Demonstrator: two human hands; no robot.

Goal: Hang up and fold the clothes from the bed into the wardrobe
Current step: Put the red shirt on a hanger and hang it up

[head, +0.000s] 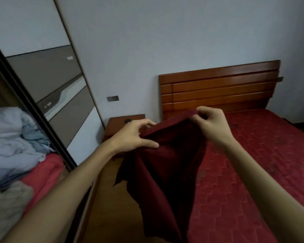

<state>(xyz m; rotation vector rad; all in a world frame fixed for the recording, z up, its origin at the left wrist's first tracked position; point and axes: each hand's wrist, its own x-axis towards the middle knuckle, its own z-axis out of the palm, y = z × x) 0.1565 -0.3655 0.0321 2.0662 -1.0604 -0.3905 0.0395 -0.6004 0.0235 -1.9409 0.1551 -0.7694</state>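
Observation:
A dark red garment (163, 169) hangs in the air between the bed and the wardrobe. My left hand (135, 135) grips its upper left edge, thumb on the front of the cloth. My right hand (211, 122) pinches the top edge higher up, fingers curled over the hem. The cloth droops in folds down past the bed's side. The bed (263, 163) with its red patterned mattress lies to the right. The wardrobe (47, 95) with a sliding door stands at the left, its opening showing piled bedding.
Inside the wardrobe lie pale blue and white bedding (12, 137), a red quilt (44, 174) and a beige quilt (5, 207). A wooden headboard (218, 86) backs the bed. A brown nightstand (123, 125) stands between bed and wardrobe. Wooden floor (116, 207) shows below the garment.

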